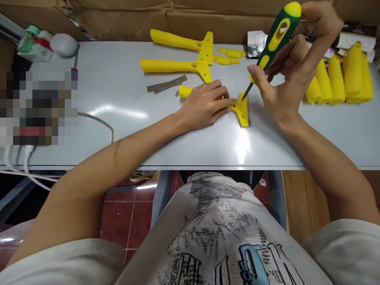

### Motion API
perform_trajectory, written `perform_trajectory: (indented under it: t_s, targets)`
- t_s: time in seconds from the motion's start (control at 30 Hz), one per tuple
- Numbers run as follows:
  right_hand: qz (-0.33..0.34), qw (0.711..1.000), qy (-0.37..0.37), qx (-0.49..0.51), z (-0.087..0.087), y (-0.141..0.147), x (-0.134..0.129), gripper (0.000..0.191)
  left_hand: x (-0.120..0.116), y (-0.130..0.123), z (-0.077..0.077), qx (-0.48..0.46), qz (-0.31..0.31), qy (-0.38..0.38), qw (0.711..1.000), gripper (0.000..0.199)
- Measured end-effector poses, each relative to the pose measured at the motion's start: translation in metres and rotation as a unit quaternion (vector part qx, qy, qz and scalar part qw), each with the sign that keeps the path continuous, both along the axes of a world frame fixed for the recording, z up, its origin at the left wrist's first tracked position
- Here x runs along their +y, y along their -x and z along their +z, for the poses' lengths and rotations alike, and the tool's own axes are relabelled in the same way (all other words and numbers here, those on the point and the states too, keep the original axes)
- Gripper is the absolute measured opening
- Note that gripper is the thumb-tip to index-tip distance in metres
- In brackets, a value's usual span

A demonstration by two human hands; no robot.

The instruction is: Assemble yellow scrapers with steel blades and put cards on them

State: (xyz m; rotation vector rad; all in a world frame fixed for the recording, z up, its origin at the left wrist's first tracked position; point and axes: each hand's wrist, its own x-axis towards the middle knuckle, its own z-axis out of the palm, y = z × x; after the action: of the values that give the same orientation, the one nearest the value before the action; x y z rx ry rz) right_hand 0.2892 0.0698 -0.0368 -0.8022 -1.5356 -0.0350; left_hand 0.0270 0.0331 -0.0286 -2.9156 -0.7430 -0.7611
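Note:
My right hand (pixel 292 75) grips a green and yellow screwdriver (pixel 276 39), its shaft slanting down to the left. The tip meets a hole in the head of a yellow scraper (pixel 242 111), which lies flat with a thin metal strip along its right edge. Over the scraper's handle lies my left hand (pixel 206 103), fingers closed round it and pressing it to the table. A bit of the handle shows left of that hand, with small screws (pixel 177 94) beside it. Two metal blades (pixel 166 84) rest a little further left.
Two yellow scraper bodies (pixel 173 65) and small yellow pieces (pixel 227 60) lie at the back of the table (pixel 124 138). Several yellow handles (pixel 337 81) are grouped at the right, near packages (pixel 356 41). A cable (pixel 97 118) and a white rounded object (pixel 63 44) are at the left.

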Motion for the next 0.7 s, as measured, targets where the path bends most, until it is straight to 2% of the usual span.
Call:
perform_trajectory:
  t_s: [0.1,0.2,0.27,0.3,0.4,0.47,0.57,0.7]
  targets:
    - [0.021,0.999,0.026,-0.023,0.021,0.001,-0.021,0.101,0.000,0.000,0.002,0.003,-0.003,-0.015,1.000,0.054]
    - [0.025,0.999,0.024,0.009,0.040,0.001,-0.037,0.094,0.001,0.001,0.004,0.006,-0.012,-0.044,0.999,0.049]
    - [0.041,0.998,0.041,0.030,0.048,0.001,-0.040,0.090,0.001,0.000,0.004,0.006,-0.016,-0.065,0.998,0.047]
    - [0.058,0.996,0.045,0.045,0.049,0.002,-0.038,0.088,0.001,0.000,0.004,0.005,-0.016,-0.072,0.997,0.046]
    - [0.126,0.986,-0.002,0.107,0.042,0.003,-0.022,0.084,0.000,0.000,0.004,0.004,-0.013,-0.085,0.996,0.045]
    - [0.161,0.981,0.009,0.112,0.034,0.001,-0.011,0.086,-0.001,0.000,0.004,0.006,-0.009,-0.086,0.996,0.045]
    - [0.180,0.978,0.028,0.099,0.026,-0.004,-0.004,0.088,-0.002,0.001,0.003,0.008,-0.003,-0.072,0.997,0.047]
    - [0.181,0.981,0.037,0.064,0.029,-0.012,-0.012,0.080,-0.001,0.002,0.003,0.001,-0.006,-0.044,0.999,0.050]
